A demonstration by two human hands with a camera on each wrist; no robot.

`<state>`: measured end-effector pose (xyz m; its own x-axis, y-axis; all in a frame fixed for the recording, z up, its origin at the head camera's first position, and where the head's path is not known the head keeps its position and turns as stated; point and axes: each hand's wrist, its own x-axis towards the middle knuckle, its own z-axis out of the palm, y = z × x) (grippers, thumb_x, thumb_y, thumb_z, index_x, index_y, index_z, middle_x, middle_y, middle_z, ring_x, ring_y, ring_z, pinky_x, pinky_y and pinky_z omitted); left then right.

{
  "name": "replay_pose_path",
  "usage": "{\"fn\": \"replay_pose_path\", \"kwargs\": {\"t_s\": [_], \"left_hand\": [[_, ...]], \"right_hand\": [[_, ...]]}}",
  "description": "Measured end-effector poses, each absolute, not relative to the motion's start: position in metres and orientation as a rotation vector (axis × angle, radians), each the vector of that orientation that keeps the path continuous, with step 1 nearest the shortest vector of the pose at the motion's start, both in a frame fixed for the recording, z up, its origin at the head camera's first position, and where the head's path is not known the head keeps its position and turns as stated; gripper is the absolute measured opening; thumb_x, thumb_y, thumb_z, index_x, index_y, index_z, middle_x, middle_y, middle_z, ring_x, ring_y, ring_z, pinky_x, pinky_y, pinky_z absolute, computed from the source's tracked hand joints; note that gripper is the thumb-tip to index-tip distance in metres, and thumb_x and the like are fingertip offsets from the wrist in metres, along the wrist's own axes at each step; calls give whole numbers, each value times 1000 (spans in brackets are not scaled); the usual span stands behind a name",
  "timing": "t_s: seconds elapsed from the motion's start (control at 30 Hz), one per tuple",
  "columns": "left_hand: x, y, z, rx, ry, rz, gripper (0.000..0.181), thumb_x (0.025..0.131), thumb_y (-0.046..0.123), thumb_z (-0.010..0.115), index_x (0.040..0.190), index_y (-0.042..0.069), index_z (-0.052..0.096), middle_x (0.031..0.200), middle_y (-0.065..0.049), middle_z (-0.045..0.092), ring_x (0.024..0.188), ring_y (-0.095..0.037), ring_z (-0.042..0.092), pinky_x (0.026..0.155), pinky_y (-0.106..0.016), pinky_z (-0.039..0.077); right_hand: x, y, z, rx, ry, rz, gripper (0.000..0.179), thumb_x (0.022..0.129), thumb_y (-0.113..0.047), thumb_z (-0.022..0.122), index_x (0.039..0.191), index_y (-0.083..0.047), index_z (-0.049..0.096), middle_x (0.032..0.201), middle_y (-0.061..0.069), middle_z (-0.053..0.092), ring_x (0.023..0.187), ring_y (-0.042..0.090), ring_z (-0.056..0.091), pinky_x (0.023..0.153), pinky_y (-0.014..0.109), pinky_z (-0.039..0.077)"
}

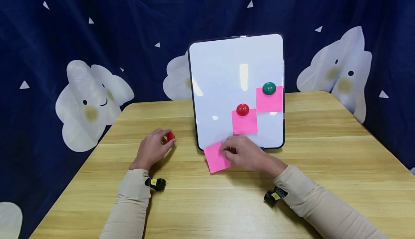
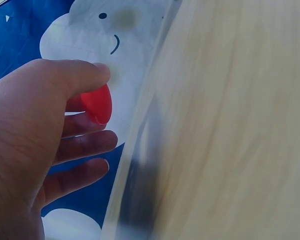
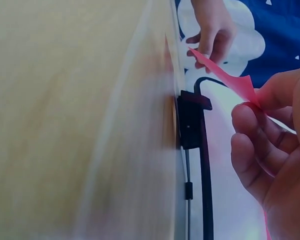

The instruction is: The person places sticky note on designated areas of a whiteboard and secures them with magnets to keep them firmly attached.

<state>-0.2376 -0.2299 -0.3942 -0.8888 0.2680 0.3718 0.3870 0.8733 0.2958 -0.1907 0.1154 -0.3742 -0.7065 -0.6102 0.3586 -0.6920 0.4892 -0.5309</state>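
Note:
My left hand (image 1: 152, 147) pinches a round red magnet (image 2: 99, 104) between thumb and fingers, left of the whiteboard (image 1: 220, 73). With thumb and fingertips my right hand (image 1: 244, 152) holds a pink sticky note (image 1: 215, 159) by its right side, in front of the board's lower edge. In the right wrist view the held note (image 3: 230, 80) is seen nearly edge-on and slightly bent. Two more pink notes are on the board: one (image 1: 244, 123) under a red magnet (image 1: 242, 109), the other (image 1: 270, 102) higher to the right under a green magnet (image 1: 269, 88).
The whiteboard stands upright on a wooden table (image 1: 194, 203), a black clip-like foot (image 3: 191, 120) at its lower edge. Behind hangs a dark blue curtain (image 1: 136, 23) with white clouds and small triangles. Each wrist wears a black strapped device (image 1: 155, 184).

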Motion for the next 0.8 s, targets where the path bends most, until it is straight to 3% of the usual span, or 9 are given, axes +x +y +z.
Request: {"fn": "replay_pose_path", "kwargs": {"t_s": [0.8], "left_hand": [[-238,-229,-397,-459,-2764,-537,42,94,37,70,122,6,70,101,-6,69,83,-20,65,74,-41,56]], "right_hand": [[-209,115,-364,1111,-2498,1090,13,90,1,69,95,-9,76,82,-7,62,72,11,53,62,25,49]]}}
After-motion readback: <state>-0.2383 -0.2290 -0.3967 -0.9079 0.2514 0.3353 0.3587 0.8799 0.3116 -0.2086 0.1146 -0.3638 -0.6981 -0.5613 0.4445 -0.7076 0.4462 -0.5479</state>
